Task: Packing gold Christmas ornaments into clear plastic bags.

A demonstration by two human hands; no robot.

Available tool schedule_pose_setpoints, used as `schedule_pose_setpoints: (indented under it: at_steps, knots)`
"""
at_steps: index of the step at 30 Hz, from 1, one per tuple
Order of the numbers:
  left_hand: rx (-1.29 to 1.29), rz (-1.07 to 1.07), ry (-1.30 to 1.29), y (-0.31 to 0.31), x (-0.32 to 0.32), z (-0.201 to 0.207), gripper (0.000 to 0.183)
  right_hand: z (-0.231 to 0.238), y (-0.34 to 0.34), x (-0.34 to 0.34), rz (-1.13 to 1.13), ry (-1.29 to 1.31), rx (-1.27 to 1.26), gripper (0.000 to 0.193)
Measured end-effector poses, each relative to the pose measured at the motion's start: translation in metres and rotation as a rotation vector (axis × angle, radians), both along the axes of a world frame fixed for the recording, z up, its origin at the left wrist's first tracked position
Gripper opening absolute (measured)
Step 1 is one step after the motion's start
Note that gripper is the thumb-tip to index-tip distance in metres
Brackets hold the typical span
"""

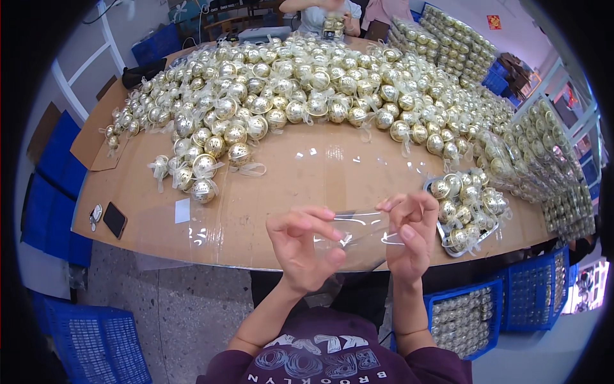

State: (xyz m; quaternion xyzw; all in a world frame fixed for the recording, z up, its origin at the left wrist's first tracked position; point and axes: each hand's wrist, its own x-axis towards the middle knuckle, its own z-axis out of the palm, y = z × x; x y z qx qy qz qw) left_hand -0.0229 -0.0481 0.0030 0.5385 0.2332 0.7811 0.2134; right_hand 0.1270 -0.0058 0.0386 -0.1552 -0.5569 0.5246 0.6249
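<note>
Above the table's front edge, my left hand (300, 248) and my right hand (412, 240) face each other. Stretched between them is a thin, clear plastic packaging piece (360, 227) with glossy bent edges. My left fingers and thumb hold its left side, and my right fingers pinch its right side. Whether it is a folded box or a flat sheet, I cannot tell. To the right of my right hand, a tray (455, 252) holds several gold ball ornaments (470, 211) with sheer ribbons. A large heap of the same ornaments (275, 96) spreads over the far half of the table.
A cardboard-covered table (307, 166) carries a phone (115, 220), keys (96, 214) and a white card (183, 210). Clear packs of ornaments (543, 141) are stacked at right. Blue crates (467, 320) stand below right and left. Across the table, a person (323, 16) handles a pack.
</note>
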Motion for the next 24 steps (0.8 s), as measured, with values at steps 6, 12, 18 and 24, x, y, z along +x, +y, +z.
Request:
schedule_pose_setpoints:
  at_steps: [6,12,18,24]
  knots:
    - [0.015,-0.060,-0.002,-0.017,0.002,0.009,0.046,0.008,-0.012,0.003,0.075,-0.085,0.134,0.024]
    - [-0.109,0.044,-0.085,-0.030,0.004,0.011,0.039,0.033,-0.016,0.018,-0.050,-0.666,0.430,0.017]
    - [-0.104,-0.025,-0.140,-0.021,0.010,0.018,0.037,0.089,-0.018,0.015,-0.104,-1.048,0.468,0.021]
    - [-0.157,-0.069,-0.091,-0.012,0.013,0.020,0.037,0.087,-0.007,0.020,-0.026,-1.163,0.512,0.021]
